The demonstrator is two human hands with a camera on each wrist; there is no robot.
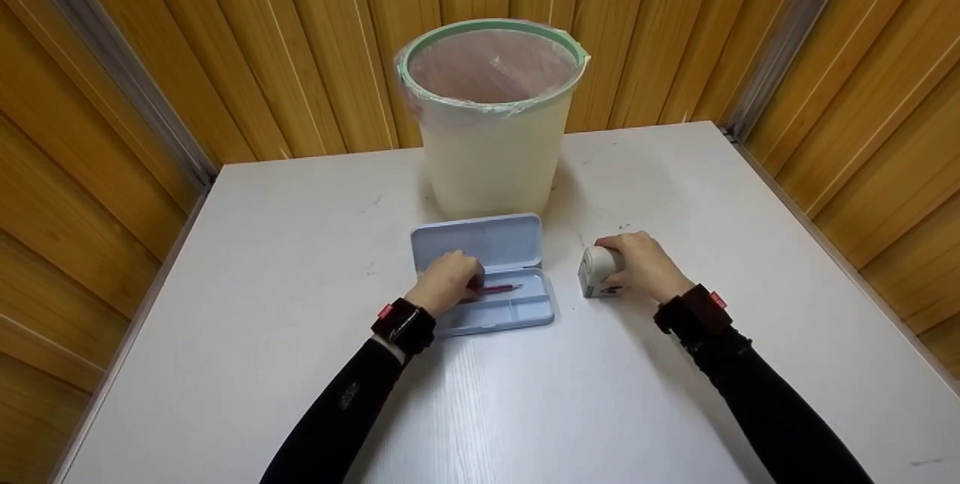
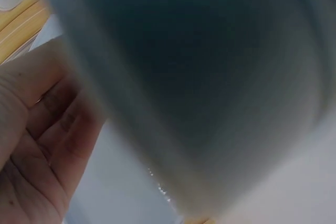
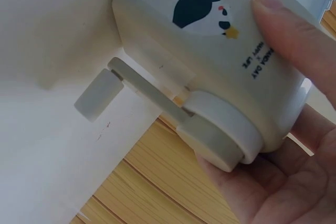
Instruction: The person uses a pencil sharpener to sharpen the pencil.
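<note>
Two hands busy: right hand grasping a stiff, likely light sharpener beside the pencil case (best held by its sides, off the crank); left hand's hold, I can't tell.

From my end I see the pale blue pencil case lying open on the table, its lid raised along the far side and its tray divided into compartments; a red pencil slants across the tray, pale tip to the right, other end hidden. Right of the case and apart from it, I have the cream pencil sharpener roughly upright, with a crank handle and a panda picture.
</note>
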